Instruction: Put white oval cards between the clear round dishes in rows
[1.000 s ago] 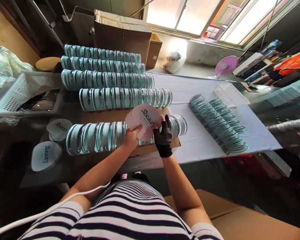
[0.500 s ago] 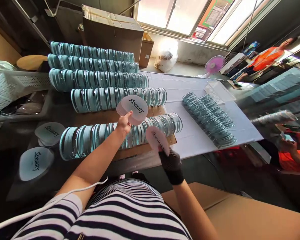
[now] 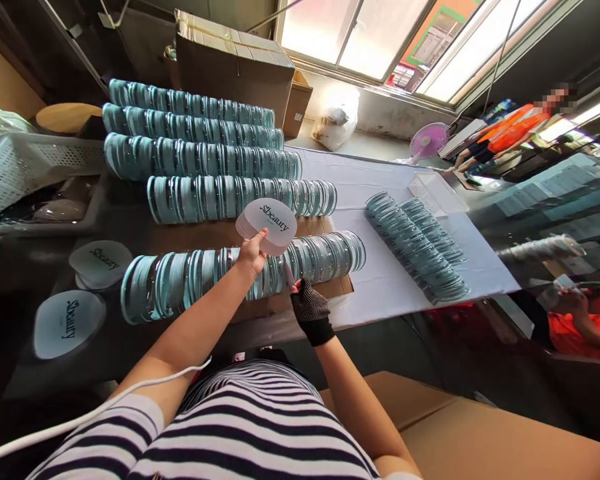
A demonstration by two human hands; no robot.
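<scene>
The left hand (image 3: pixel 251 256), bare, grips a fanned stack of printed cards (image 3: pixel 267 225) by its lower edge, held raised over the nearest row of round cases (image 3: pixel 240 273), which lies on a cardboard sheet (image 3: pixel 260 303) at the near edge of the counter (image 3: pixel 380 280). The right hand (image 3: pixel 307 307), in a black dotted glove, pinches a single card (image 3: pixel 289 273) edge-on, its top against that same row just right of the left hand. Four more rows of cases (image 3: pixel 205 160) lie toward the far edge, and two loose card piles (image 3: pixel 80 293) sit off the left end
</scene>
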